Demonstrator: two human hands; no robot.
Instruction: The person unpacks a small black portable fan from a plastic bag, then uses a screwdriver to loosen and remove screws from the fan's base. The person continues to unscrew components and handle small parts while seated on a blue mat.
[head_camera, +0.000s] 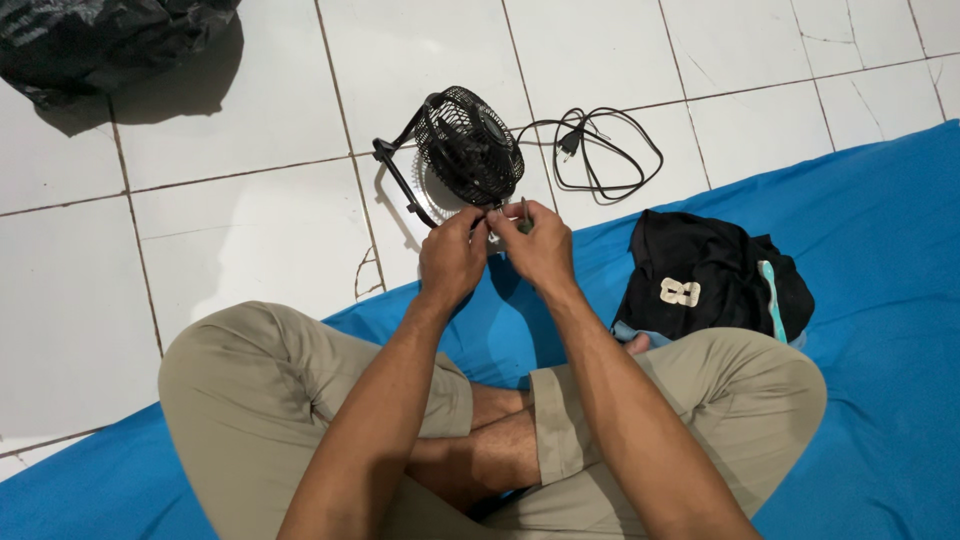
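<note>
Your left hand pinches something too small to tell beside the black desk fan. Your right hand, just below the fan, grips a green-handled screwdriver.

A single camera sits on the person's head and looks steeply down and a little forward over the crossed legs. The forearms enter from the bottom edge and run up toward the middle, where the left hand and right hand meet just below centre, near the lens. Further out, the view takes in the small black fan on the white tiled floor, with the blue mat filling the lower right. No second view shares this scene
</note>
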